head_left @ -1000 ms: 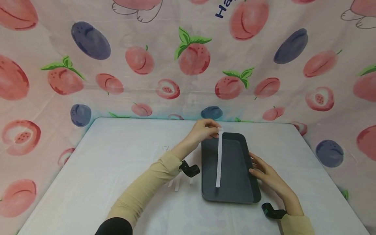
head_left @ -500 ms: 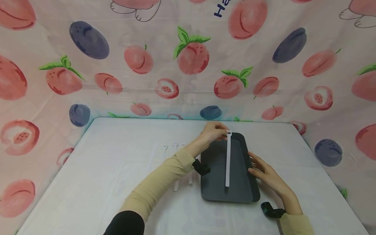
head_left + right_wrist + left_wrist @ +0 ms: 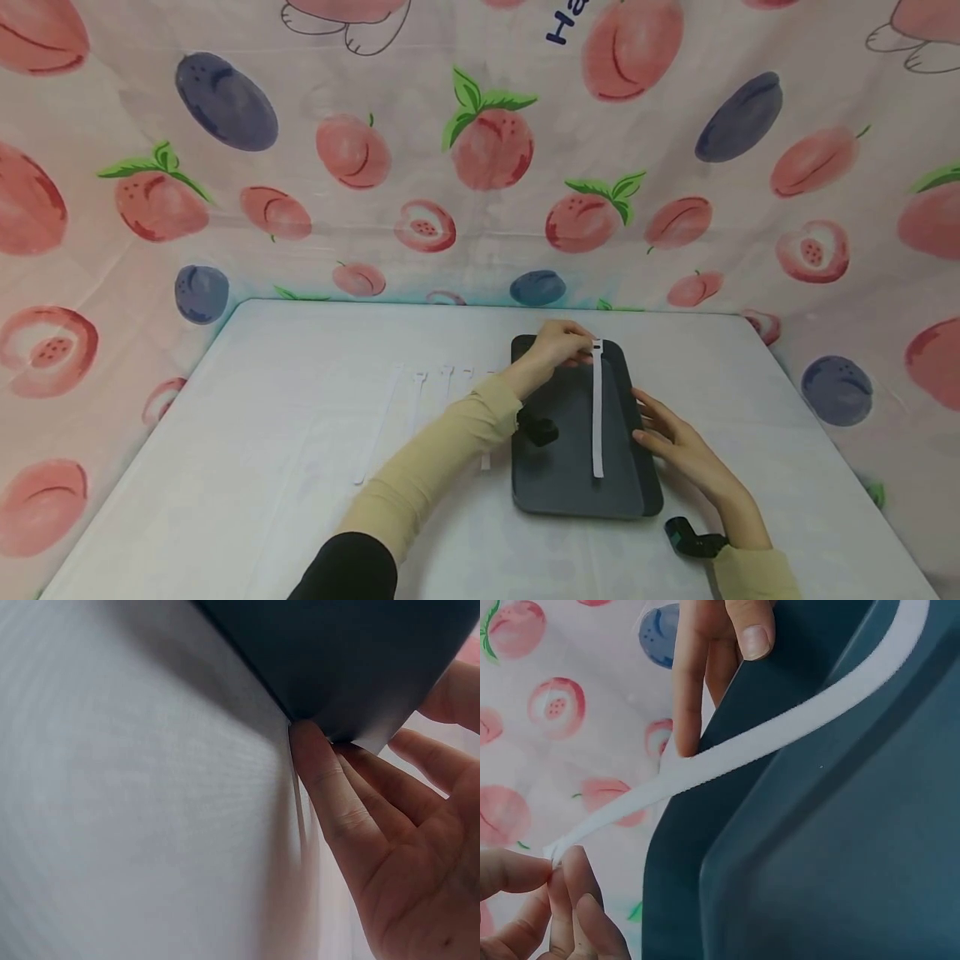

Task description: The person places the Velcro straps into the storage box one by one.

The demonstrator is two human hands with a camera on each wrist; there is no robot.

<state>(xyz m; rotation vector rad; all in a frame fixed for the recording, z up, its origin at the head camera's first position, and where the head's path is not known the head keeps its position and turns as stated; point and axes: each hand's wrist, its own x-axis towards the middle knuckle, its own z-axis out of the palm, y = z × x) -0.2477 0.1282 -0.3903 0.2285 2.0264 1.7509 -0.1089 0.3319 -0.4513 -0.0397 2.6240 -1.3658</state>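
A white strap (image 3: pixel 597 417) with a slotted head runs lengthwise over the dark grey rectangular tray (image 3: pixel 547 487). My left hand (image 3: pixel 557 344) pinches the strap's head between thumb and fingers at the tray's far end. In the left wrist view the strap (image 3: pixel 780 729) slopes from those fingertips across the rim and curves toward the near end. At the tray's right side, my right hand (image 3: pixel 678 440) holds the edge. The right wrist view has its fingers (image 3: pixel 330 780) against the lower part of the tray's outer wall, with the thumb up at the rim.
Left of the tray, several more thin white straps (image 3: pixel 419 400) lie side by side on the white table (image 3: pixel 262 467), partly hidden by my left forearm. A cloth (image 3: pixel 427 100) printed with peaches hangs behind the table's back edge.
My left hand has carried the strap rightward across the tray and slightly toward me. More of the straps on the left show now. The right hand and the tray have stayed in place.
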